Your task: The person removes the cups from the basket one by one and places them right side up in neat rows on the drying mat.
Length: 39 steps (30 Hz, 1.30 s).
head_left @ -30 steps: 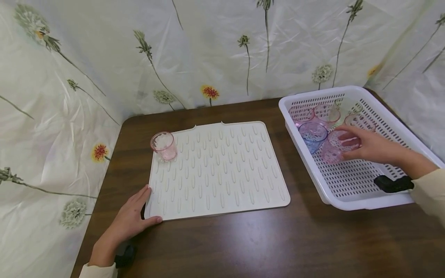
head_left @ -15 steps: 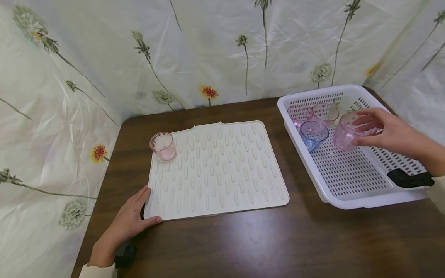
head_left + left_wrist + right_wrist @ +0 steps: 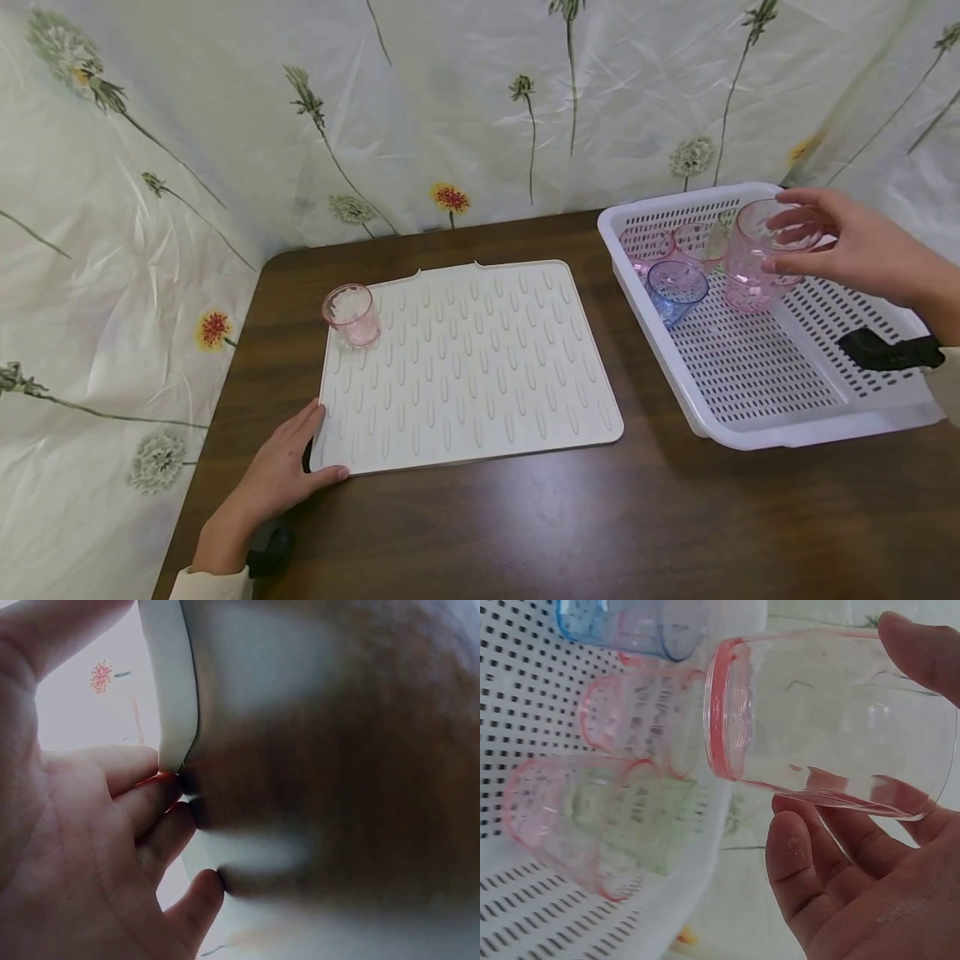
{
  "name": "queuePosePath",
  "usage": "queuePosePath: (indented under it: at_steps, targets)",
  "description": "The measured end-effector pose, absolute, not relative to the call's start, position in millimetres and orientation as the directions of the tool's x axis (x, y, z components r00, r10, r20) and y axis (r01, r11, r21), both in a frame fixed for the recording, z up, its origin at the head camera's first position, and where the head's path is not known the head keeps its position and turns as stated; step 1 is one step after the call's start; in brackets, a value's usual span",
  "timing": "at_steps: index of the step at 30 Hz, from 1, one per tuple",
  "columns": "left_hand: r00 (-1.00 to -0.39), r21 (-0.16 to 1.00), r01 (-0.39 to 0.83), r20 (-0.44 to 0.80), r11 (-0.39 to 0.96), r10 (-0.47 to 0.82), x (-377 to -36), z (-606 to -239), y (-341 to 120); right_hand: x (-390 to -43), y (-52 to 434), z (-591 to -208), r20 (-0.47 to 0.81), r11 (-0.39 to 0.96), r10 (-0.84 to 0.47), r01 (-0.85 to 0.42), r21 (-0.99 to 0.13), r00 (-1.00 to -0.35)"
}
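My right hand (image 3: 858,246) grips a clear pink glass (image 3: 757,237) near its rim, raised above the basket. In the right wrist view the same glass (image 3: 817,712) sits between thumb and fingers, its thick pink base toward the basket. Under it another pink glass (image 3: 750,297) stands in the basket, partly covered. My left hand (image 3: 277,467) rests at the near left corner of the white ridged mat (image 3: 472,367), fingers along one edge and thumb at the other. A pink glass (image 3: 352,317) stands on the mat's far left corner.
A white perforated basket (image 3: 795,435) stands on the right of the brown table (image 3: 487,533). Inside are a blue glass (image 3: 677,292), several pink ones and a green glass (image 3: 622,817). A floral sheet (image 3: 450,108) hangs behind the table and along its sides.
My right hand has moved toward the back right of the basket and lifted the pink glass up from among the others. The left hand and the glass on the mat stay put.
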<state>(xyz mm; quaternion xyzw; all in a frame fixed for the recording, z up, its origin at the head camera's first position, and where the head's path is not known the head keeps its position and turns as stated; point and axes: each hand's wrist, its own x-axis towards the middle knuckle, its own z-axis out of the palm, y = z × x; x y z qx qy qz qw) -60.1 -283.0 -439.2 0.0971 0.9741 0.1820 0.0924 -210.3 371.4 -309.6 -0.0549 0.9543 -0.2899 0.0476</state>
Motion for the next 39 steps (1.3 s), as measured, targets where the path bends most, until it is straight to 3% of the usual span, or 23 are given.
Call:
queuePosePath:
  at_steps: [11,21,29,39]
  targets:
    - [-0.965,0.362,0.152,-0.147,0.920,0.217,-59.9,-437.6,-284.2,-246.6,346.5,-279.4,-0.061,0.852,-0.204,-0.146,-0.502,-0.977]
    - [-0.966,0.362,0.162,-0.130,0.918,0.222,-61.5,-438.9,-286.4,-264.1,284.5,-253.7,-0.048,0.828,-0.320,-0.254,-0.500,-0.946]
    - [-0.964,0.365,0.165,-0.135,0.916,0.228,-61.1,-439.6,-283.9,-268.4,242.8,-254.0,-0.066,0.772,-0.427,-0.326,-0.545,-0.902]
    - [-0.966,0.372,0.150,-0.141,0.916,0.215,-60.6,-439.6,-283.5,-273.1,210.4,-256.9,-0.086,0.748,-0.471,-0.345,-0.568,-0.878]
